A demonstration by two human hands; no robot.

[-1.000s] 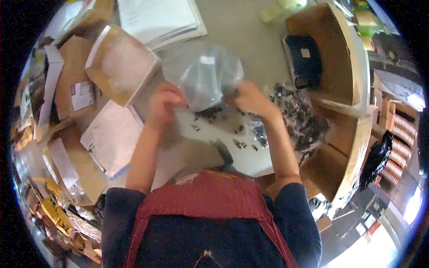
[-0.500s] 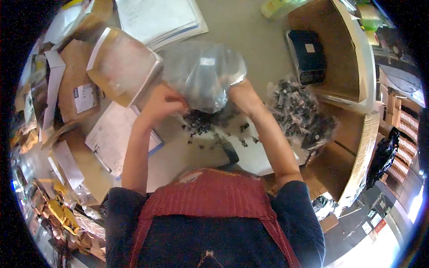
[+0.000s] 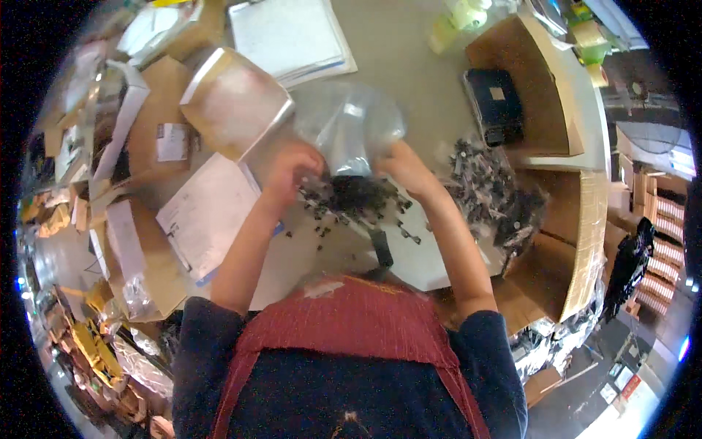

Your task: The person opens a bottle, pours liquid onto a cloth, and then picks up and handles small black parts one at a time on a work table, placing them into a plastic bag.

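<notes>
A clear plastic bag (image 3: 329, 124) with a small white label is tilted over the table between my hands. Its lower end hangs toward me, above a heap of small black parts (image 3: 358, 196). My left hand (image 3: 296, 167), smeared by motion, is closed at the bag's left edge, beside the heap. On the other side my right hand (image 3: 401, 162) grips the bag's right edge with curled fingers. Several loose black pieces lie scattered on the near side of the heap. Exactly where the fingers pinch the film is hard to make out.
To the right lies a pile of small bagged dark parts (image 3: 486, 183), next to open cardboard boxes (image 3: 563, 241). A black device (image 3: 496, 102) stands behind it. At left are a plastic-covered carton (image 3: 238, 102) and a clipboard with papers (image 3: 208, 216). More papers (image 3: 289, 36) lie farther back.
The black heap under the bag has grown and spread, and the bag looks flatter and clearer. My left hand has moved in against the bag's edge. The whole view has shifted slightly.
</notes>
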